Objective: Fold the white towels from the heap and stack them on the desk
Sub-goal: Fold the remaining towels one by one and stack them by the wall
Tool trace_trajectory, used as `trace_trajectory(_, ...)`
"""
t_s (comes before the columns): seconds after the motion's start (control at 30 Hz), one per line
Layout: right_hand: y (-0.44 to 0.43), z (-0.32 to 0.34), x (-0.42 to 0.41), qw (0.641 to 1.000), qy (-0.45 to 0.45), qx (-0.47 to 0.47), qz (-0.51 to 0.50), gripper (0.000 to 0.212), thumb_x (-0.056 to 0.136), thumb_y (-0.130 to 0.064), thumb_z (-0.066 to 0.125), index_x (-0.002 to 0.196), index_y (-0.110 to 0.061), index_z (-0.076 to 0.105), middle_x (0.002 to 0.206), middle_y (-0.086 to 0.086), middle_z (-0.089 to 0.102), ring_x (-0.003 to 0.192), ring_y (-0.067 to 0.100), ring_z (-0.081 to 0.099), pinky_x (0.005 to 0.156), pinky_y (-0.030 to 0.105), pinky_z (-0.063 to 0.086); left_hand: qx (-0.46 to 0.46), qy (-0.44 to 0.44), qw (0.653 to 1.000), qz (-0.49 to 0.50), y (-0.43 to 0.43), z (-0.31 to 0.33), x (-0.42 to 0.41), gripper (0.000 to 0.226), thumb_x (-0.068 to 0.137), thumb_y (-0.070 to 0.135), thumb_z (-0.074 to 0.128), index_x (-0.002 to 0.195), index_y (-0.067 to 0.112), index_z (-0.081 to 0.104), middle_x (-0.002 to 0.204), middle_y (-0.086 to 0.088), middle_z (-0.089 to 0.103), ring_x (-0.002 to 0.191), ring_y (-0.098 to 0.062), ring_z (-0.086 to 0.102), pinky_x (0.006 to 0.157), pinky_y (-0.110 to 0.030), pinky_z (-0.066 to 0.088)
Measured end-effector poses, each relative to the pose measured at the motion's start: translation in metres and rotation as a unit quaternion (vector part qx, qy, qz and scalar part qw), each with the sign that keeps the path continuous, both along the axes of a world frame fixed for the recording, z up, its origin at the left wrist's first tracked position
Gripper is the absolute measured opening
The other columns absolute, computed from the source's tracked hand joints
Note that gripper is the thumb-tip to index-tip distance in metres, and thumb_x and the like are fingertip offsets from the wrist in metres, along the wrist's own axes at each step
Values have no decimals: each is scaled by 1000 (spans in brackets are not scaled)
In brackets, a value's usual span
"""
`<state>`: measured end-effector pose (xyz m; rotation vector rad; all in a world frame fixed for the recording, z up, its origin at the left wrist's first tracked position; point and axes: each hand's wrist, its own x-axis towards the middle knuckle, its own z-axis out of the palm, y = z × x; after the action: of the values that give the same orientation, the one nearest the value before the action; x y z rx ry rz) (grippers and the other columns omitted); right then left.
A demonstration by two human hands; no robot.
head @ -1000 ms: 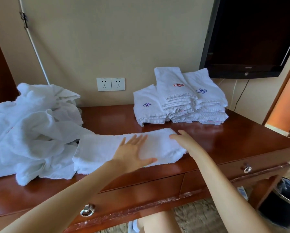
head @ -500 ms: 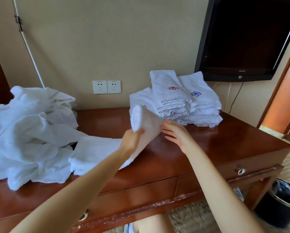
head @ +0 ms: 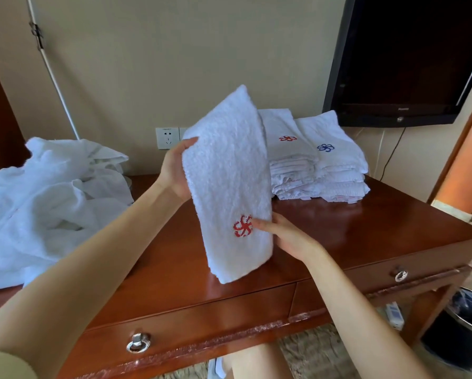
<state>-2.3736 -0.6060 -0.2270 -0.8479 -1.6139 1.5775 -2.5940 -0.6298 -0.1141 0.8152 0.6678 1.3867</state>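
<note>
The folded towel [head: 229, 181] is held clear of the desk [head: 366, 236], its long axis nearly upright and leaning slightly away at the top. Its upper left edge is gripped by the left hand [head: 174, 173]. Its lower right edge is held by the right hand [head: 287, 236], with fingertips laid beside the red emblem [head: 242, 226] and the thumb hidden by the cloth. The stack [head: 319, 170] of folded towels is found beyond the grip and to its right, nearer the right hand, so a tip forward and rightward is judged to be needed. Only bare desk is seen between them. The heap [head: 51, 201] lies well to the left of the grip. A television [head: 410, 58] is mounted above the stack, likely clear of the path.
</note>
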Motion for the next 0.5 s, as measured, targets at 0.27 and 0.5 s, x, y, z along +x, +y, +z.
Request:
trace_trajectory(0.27, -4, -12, 11, 994, -70, -88, -2, 46, 72, -36, 79, 110, -11, 69, 110, 10, 72, 101, 21, 69, 88, 30, 53, -87, 5, 991, 100, 24, -54, -18, 29, 95, 30, 46, 106, 9, 62, 79, -8, 74, 78, -22, 68, 70, -34, 50)
trace_trajectory(0.5, 0, -16, 6, 985, -140, -92, 35, 44, 85, -29, 71, 126, -21, 60, 121, -2, 68, 115, 13, 62, 107, 34, 43, -204, 65, 969, 122, 24, -122, -30, 26, 88, 22, 63, 112, 13, 58, 109, -12, 63, 97, -28, 61, 86, -43, 46)
